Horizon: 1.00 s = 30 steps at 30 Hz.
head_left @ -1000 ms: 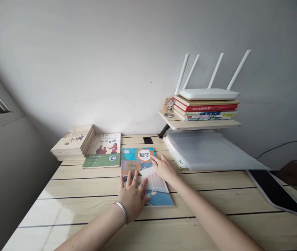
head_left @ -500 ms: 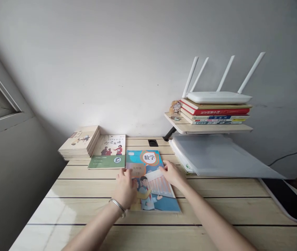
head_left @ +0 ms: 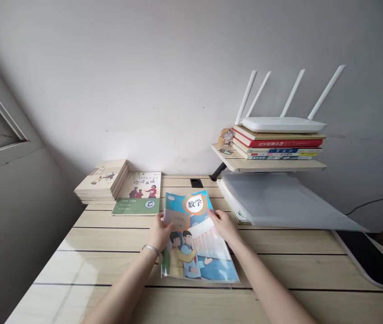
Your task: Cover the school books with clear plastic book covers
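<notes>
A blue textbook point(head_left: 198, 243) in a clear cover, with children drawn on its front, is between my hands at the middle of the desk. My left hand point(head_left: 159, 234), with a silver bangle at the wrist, grips its left edge, thumb on the cover. On the opposite edge, my right hand point(head_left: 224, 227) holds it near the upper right, thumb on top and fingers underneath. The textbook looks slightly raised off the desk. Just beyond my left hand lies a green and white book point(head_left: 139, 204).
A stack of beige books point(head_left: 101, 184) stands at the back left. On the right, a raised shelf point(head_left: 272, 166) carries several books and a white router point(head_left: 282, 124). Below it, a translucent folder point(head_left: 279, 202) rests on papers. A black mat point(head_left: 370, 256) lies at the right edge.
The textbook has come up a little off the desk and toward me. My left thumb has moved onto its cover, and both hands now grip its sides.
</notes>
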Each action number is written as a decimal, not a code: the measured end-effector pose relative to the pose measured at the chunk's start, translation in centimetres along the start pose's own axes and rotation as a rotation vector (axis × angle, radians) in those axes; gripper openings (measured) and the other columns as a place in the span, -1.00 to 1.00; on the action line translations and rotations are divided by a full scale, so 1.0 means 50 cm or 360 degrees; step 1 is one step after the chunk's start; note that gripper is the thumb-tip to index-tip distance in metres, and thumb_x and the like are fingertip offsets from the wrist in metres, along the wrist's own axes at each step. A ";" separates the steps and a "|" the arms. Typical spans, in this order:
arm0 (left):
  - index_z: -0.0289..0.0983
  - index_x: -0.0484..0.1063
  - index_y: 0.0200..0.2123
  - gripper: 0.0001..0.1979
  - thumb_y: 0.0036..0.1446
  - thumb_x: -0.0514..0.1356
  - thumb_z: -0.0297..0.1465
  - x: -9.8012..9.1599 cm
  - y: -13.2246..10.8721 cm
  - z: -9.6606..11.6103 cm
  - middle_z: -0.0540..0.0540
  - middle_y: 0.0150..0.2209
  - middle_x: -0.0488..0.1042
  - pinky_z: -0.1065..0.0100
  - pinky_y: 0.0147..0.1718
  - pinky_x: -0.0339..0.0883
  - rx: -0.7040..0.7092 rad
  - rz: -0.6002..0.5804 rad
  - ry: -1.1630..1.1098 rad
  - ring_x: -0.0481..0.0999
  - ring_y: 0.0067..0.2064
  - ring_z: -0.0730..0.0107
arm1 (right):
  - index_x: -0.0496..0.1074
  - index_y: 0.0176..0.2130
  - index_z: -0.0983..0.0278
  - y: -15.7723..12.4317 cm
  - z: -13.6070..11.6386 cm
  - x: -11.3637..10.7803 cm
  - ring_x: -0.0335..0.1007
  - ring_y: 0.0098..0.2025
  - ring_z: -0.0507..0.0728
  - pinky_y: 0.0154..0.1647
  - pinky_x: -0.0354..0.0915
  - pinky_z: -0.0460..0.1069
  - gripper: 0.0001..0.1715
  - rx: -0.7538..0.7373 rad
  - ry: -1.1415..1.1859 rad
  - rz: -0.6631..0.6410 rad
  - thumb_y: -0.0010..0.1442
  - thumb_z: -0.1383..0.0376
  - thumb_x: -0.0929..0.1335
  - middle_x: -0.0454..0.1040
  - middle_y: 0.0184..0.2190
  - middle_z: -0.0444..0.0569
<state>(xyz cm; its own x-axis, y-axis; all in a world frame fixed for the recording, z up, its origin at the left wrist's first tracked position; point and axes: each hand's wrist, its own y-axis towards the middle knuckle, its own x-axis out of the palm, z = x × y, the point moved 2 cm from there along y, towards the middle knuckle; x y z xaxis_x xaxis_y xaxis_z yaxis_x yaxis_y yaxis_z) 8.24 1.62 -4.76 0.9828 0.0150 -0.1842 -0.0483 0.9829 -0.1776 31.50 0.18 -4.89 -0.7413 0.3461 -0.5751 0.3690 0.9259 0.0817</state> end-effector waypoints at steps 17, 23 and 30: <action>-0.39 0.39 -0.07 -0.43 0.09 0.09 -0.01 -0.016 -0.064 0.078 -0.32 -0.16 0.53 0.21 -0.18 0.43 -0.0462 -0.0802 -0.0850 0.55 -0.16 0.10 | 0.34 -0.25 0.21 -0.040 -0.068 -0.031 0.37 -0.23 0.20 -0.24 0.26 0.00 -0.51 -0.0147 0.0807 -0.0104 0.02 -0.11 0.30 0.49 -0.30 -0.02; -0.37 0.23 0.08 -0.56 0.15 0.09 -0.33 -0.034 -0.078 0.107 -0.37 0.12 0.28 -0.06 0.12 0.12 0.0927 0.0293 0.0414 0.23 0.19 0.03 | 0.30 -0.33 0.24 -0.053 -0.079 -0.041 0.32 -0.39 0.15 -0.35 0.22 -0.01 -0.54 -0.0269 0.0587 0.0134 0.06 -0.10 0.25 0.44 -0.44 -0.06; -0.28 0.03 0.26 -0.43 0.25 -0.10 -0.16 0.095 -0.155 0.142 -0.19 0.31 0.01 -0.08 0.20 -0.04 0.1532 -0.0391 0.1550 -0.07 0.32 0.06 | 0.30 -0.35 0.23 -0.066 -0.086 -0.015 0.36 -0.33 0.18 -0.29 0.27 0.02 -0.55 -0.0223 0.0771 0.0161 0.03 -0.09 0.28 0.46 -0.41 -0.04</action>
<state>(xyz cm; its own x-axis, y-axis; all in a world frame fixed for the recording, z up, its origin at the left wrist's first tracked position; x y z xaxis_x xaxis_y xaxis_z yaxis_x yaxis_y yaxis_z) 14.56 -4.63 2.58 0.4103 0.0841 -0.9080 0.6370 0.6861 0.3514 28.44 -2.48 -1.23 -0.8926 0.4350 -0.1183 0.3982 0.8839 0.2452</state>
